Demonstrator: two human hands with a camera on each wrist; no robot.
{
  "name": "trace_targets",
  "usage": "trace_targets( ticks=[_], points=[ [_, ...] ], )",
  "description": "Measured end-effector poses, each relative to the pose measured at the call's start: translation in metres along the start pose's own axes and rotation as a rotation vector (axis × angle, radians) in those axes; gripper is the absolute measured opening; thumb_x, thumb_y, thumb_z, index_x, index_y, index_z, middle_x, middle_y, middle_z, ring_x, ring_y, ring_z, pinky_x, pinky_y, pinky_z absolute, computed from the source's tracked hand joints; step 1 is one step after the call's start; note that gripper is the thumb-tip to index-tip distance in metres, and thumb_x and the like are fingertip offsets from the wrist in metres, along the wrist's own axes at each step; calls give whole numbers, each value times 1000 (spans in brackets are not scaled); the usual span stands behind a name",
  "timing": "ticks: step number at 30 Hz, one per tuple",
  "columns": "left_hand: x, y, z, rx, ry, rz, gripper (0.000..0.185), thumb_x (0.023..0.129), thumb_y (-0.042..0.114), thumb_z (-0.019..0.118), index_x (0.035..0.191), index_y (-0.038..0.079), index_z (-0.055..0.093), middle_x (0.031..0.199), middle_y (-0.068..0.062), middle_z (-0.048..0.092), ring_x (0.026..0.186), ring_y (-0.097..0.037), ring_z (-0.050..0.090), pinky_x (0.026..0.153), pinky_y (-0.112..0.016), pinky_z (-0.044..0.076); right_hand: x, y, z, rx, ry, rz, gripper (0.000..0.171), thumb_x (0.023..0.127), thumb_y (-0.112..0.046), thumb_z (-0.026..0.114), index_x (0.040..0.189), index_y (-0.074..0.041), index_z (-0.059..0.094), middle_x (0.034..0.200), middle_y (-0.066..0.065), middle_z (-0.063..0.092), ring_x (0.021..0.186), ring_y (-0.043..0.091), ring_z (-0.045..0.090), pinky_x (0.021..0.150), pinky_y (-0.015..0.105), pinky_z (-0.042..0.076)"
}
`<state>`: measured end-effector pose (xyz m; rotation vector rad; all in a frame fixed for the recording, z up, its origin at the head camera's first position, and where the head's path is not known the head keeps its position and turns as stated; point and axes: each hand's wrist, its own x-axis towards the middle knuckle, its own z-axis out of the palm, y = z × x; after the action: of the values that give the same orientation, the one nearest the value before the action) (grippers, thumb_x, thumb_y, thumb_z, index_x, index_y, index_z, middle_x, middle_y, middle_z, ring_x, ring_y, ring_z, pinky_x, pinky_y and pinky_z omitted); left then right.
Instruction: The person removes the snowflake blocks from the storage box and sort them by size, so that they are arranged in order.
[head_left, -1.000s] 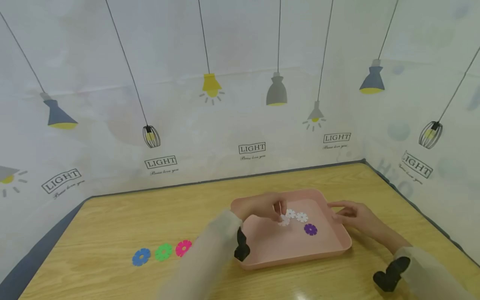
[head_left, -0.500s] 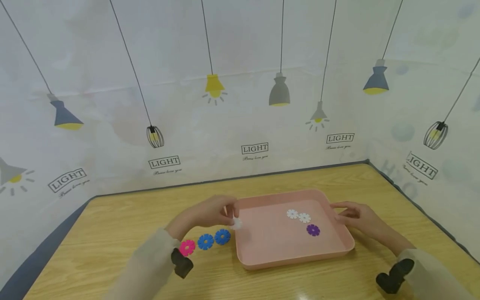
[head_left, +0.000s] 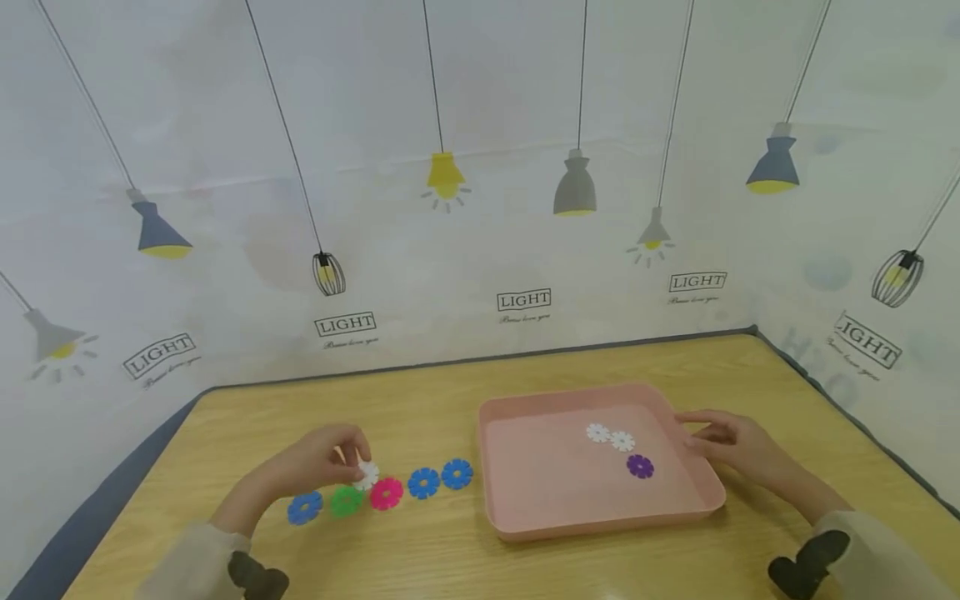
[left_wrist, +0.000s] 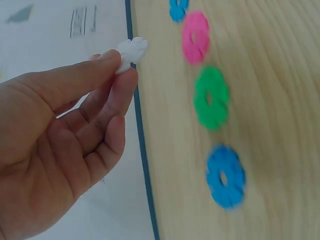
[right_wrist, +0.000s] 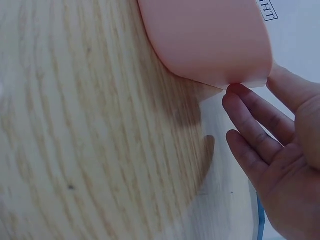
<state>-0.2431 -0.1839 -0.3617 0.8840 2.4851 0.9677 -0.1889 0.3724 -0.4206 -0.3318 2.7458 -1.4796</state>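
Note:
My left hand (head_left: 326,462) pinches a white snowflake disc (left_wrist: 132,51) between thumb and fingertips. In the head view this disc overlaps the space just behind a green disc (head_left: 346,502) and a pink disc (head_left: 387,493). These lie in a row on the table with a blue disc (head_left: 305,507) at the left end and two more blue ones at the right. My right hand (head_left: 738,446) touches the right side of a pink tray (head_left: 570,500), its fingers fairly straight and its fingertips at the tray's edge. Inside the tray lie two white discs (head_left: 622,441) and a purple disc (head_left: 641,466).
A wooden table (head_left: 420,567) carries the tray on its right half and the row of discs to the left. White wall sheeting (head_left: 450,250) printed with lamps stands along the table's back and sides.
My left hand has carried the white disc out of the tray, leftward over the row of discs. Two white discs and the purple one stay in the tray. My right hand keeps its place.

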Motion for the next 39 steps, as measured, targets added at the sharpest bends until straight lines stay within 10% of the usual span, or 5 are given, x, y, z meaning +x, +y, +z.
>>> trace_targets(
  ticks=[19, 39],
  points=[
    [-74, -95, -25, -85, 112, -196, 20, 82, 10, 67, 95, -3, 59, 82, -7, 56, 72, -12, 51, 60, -26, 45, -1, 1, -3, -17, -2, 17, 47, 90, -18, 59, 127, 7, 46, 101, 21, 64, 85, 7, 62, 70, 26, 51],
    [-80, -103, -21, -31, 142, -245, 17, 82, 5, 65, 94, -6, 60, 84, -6, 57, 75, -15, 51, 63, -26, 45, -2, -1, -1, 5, -7, -4, 46, 90, -15, 58, 128, 9, 45, 101, 22, 64, 85, 7, 62, 70, 26, 51]
  ],
)
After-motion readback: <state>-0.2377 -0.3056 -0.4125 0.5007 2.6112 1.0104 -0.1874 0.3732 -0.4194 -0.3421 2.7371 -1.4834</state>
